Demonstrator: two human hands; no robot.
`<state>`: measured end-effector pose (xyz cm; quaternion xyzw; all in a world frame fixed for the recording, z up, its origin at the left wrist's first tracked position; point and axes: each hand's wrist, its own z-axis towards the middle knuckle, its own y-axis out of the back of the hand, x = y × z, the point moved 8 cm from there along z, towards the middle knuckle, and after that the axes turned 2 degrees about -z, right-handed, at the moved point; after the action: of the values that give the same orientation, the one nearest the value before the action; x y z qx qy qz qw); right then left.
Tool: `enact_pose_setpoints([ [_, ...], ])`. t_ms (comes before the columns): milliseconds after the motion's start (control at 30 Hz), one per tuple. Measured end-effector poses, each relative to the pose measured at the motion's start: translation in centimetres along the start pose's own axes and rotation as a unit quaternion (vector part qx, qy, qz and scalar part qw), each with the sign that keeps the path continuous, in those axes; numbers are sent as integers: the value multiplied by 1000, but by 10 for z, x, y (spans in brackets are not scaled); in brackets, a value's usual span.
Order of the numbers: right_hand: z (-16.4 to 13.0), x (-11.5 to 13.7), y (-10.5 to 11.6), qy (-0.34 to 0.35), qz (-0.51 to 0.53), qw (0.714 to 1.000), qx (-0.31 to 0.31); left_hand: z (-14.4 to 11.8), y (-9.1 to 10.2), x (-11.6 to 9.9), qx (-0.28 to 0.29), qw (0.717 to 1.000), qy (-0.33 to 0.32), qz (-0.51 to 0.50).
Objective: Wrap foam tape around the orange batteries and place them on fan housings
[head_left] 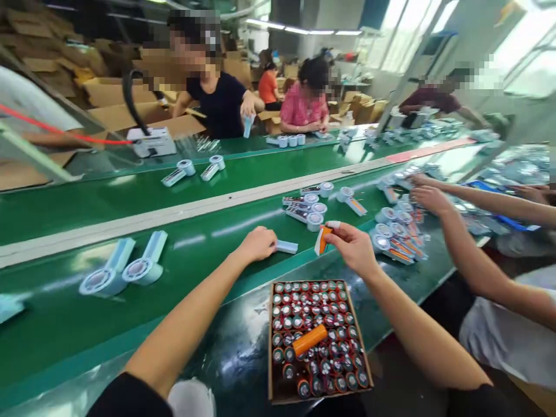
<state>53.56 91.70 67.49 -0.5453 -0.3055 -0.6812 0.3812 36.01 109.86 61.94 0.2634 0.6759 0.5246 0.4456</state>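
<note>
Left hand (257, 243) grips a light, rigid fan handle (286, 247); right hand (354, 246), at its 3 o'clock, pinches a slick, dense battery (322, 240) by its sides.

No writing, label, brand or number can be read anywhere: the box of batteries (319, 341) below the hands, the fans (124, 269) on the belt and the cartons behind show none.
</note>
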Motion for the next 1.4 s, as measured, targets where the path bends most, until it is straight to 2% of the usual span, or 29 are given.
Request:
enact_pose_setpoints([
  [100, 32, -25, -42, 50, -183, 976, 105, 2, -8, 3, 19, 999, -9, -48],
  [167, 38, -38, -64, 99, -281, 941, 162, 1, -7, 5, 3, 998, 7, -68],
  [267, 36, -51, -84, 170, -391, 876, 226, 2, -6, 5, -30, 995, 37, -90],
  [333, 33, -59, -91, 191, -444, 838, 252, 3, -8, 3, -43, 992, 52, -103],
  [400, 30, -66, -95, 194, -473, 816, 269, 6, -12, 2, -48, 990, 65, -113],
  [500, 26, -73, -100, 187, -507, 792, 283, 9, -16, 2, -57, 987, 89, -123],
  [700, 28, -78, -103, 148, -583, 752, 271, 16, -18, -2, -71, 982, 119, -125],
  [833, 30, -86, -110, 135, -598, 726, 311, 23, -20, -1, -71, 981, 132, -124],
  [967, 33, -94, -124, 137, -579, 717, 363, 31, -23, 1, -69, 980, 129, -134],
  [1067, 42, -98, -124, 128, -557, 719, 395, 34, -24, 2, -74, 979, 127, -144],
  [1167, 52, -99, -109, 110, -524, 739, 409, 34, -24, 0, -88, 977, 126, -150],
  [1300, 61, -115, -76, 62, -500, 782, 367, 34, -30, -3, -99, 977, 122, -148],
  [1400, 61, -135, -64, 26, -503, 797, 334, 37, -38, -6, -97, 978, 122, -140],
])
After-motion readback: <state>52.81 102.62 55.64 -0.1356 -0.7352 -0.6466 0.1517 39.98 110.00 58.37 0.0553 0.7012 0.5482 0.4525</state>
